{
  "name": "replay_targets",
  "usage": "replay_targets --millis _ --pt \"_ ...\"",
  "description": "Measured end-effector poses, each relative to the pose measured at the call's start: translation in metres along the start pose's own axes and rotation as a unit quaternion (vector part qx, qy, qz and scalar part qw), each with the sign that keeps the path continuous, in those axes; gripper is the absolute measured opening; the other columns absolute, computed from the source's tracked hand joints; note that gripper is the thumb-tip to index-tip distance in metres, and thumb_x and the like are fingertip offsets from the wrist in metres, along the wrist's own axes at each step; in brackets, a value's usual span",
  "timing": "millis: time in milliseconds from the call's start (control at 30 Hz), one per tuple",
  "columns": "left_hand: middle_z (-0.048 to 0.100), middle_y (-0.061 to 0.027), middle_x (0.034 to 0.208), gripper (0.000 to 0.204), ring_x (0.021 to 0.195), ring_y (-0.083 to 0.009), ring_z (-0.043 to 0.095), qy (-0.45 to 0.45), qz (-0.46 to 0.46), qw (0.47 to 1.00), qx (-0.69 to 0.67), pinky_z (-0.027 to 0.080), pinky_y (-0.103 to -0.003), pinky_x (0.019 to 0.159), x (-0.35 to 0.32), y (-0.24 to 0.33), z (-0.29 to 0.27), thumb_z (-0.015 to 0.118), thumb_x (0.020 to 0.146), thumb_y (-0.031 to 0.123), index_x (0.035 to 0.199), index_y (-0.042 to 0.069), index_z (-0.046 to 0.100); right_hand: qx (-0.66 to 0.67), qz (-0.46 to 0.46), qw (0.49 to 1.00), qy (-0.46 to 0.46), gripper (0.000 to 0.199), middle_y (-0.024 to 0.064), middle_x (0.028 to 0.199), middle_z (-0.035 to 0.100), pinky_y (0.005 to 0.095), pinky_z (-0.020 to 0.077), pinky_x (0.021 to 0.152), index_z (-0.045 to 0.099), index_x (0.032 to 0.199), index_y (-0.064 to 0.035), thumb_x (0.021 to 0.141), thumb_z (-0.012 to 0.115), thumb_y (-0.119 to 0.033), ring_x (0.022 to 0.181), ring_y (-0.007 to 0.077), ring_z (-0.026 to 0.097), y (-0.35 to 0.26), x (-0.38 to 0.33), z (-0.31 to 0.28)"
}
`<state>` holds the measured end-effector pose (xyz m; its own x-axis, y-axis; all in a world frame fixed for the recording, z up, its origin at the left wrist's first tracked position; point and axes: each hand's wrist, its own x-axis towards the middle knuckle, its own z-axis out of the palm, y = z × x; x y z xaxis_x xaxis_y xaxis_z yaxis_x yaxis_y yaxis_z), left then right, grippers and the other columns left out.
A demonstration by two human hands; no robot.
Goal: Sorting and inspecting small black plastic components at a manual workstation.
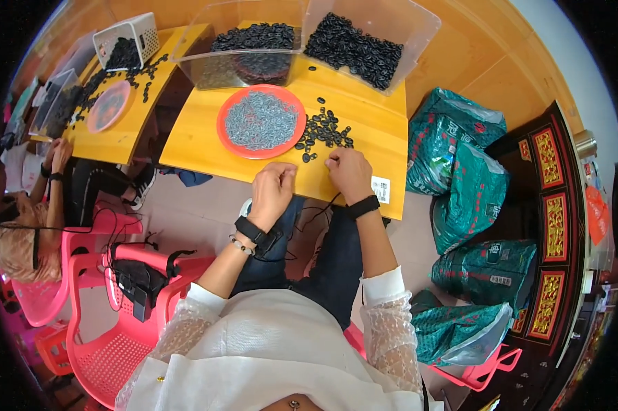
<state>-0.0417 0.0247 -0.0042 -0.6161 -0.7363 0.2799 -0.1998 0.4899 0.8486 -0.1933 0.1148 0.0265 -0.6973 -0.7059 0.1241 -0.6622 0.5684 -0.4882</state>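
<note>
My left hand [273, 194] is closed in a pinch just off the table's front edge, below the red plate [255, 154]. What it holds, if anything, is too small to make out. Over the front of the yellow table, my right hand [350, 172] has its fingers curled together beside a loose scatter of small black oval pieces [326, 129]; its fingertips hide whatever may be in them. Many small silvery metal pieces [261, 120], like pins or screws, heap on the plate. Black wristbands circle both wrists.
Two transparent boxes of black pieces, a left box [206, 72] and a right box [425, 38], stand at the back. Green sacks [470, 198] line the right side. At left, another person's hands [61, 154] are beside a second yellow table [113, 147]. A pink chair [113, 349] stands nearby.
</note>
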Motion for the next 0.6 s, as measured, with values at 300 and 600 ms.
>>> replay_targets --millis 300,600 --pt "0.062 -0.0062 0.069 0.015 0.058 -0.01 0.056 -0.01 -0.057 0.998 -0.03 0.045 -0.024 0.055 0.004 -0.007 0.0 0.058 0.083 0.005 0.094 -0.003 0.064 -0.097 -0.012 0.995 -0.023 0.017 0.017 0.083 0.064 0.0408 0.0483 0.071 0.065 0.086 -0.0034 0.071 0.063 -0.01 0.083 0.0328 0.061 0.004 0.01 0.007" --pt "0.063 -0.0032 0.073 0.014 0.061 -0.0052 0.053 -0.023 -0.083 0.993 -0.081 0.044 -0.021 0.057 0.005 -0.013 -0.001 0.055 0.086 0.004 0.094 -0.005 0.063 -0.044 -0.089 0.995 -0.005 0.013 0.0158 0.079 0.062 0.0411 0.0481 0.068 0.066 0.084 -0.0075 0.073 0.06 -0.008 0.078 0.0319 0.061 -0.015 0.017 0.016"
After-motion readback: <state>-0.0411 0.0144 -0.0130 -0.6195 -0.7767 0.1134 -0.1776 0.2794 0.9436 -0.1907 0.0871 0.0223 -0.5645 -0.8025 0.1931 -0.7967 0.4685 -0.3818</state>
